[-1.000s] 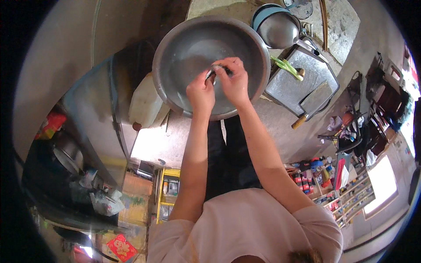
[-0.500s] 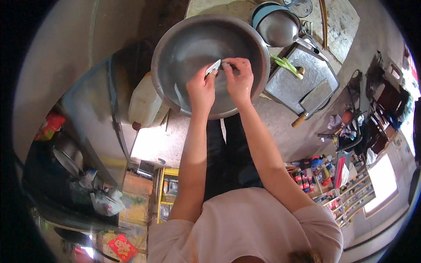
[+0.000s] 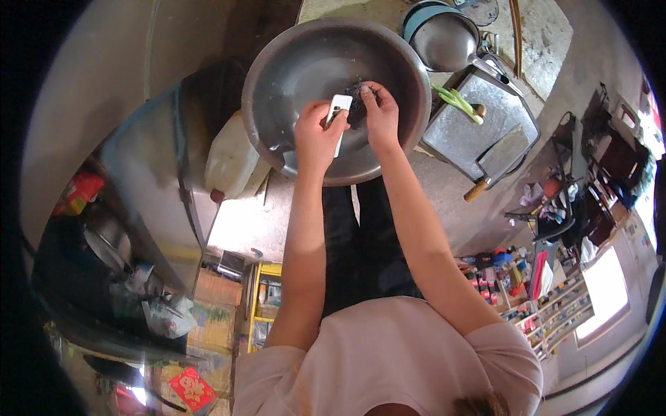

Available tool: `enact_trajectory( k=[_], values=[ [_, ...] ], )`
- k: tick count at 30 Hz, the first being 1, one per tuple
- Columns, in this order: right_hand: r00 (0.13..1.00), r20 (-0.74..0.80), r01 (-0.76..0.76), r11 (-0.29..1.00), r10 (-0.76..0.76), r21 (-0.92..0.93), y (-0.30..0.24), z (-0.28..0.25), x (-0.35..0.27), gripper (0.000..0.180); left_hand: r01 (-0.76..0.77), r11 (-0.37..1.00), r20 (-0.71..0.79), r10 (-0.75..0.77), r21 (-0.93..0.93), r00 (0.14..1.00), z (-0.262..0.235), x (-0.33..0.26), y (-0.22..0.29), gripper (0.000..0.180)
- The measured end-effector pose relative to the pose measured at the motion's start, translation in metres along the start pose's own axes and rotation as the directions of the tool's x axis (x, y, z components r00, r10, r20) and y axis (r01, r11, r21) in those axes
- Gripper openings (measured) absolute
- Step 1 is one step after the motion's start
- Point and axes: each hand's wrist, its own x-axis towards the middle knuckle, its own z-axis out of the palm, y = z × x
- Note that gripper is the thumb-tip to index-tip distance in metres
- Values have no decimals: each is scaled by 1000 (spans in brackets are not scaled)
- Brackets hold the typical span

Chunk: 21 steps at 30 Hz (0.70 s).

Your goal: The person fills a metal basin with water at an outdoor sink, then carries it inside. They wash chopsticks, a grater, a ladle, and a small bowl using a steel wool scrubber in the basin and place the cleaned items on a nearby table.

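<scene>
Both hands are over a large, dark, wide-rimmed metal basin (image 3: 253, 76). My left hand (image 3: 317, 132) is closed around a slim white rectangular object (image 3: 340, 104) with a small dark patch; its exact kind is unclear. Beside it, my right hand (image 3: 382, 121) pinches thumb against fingers at a dark, tangled or crumbly clump (image 3: 357, 102). The clump hangs between the two hands, and fingers partly cover it.
Right of the basin, a metal board (image 3: 479, 104) bears green stalks (image 3: 454, 102) and a wooden-handled cleaver (image 3: 505, 154). A long-handled pan (image 3: 444, 45) sits behind it. Left of the basin stands a whitish plastic jug (image 3: 232, 156).
The white object has turned so more of its face and length shows. My right hand has shifted slightly, and more of the dark clump is visible.
</scene>
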Motion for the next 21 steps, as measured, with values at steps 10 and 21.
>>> enact_trajectory(
  k=[10, 21],
  values=[
    [840, 322, 531, 784, -436, -323, -48, 10, -38, 14, -84, 940, -13, 93, 331, 996, 0, 0, 0, 17],
    [916, 100, 398, 851, -388, -343, -50, 29, -48, 10, -120, 871, 21, 125, 477, 992, 6, -7, 16, 18]
  ],
)
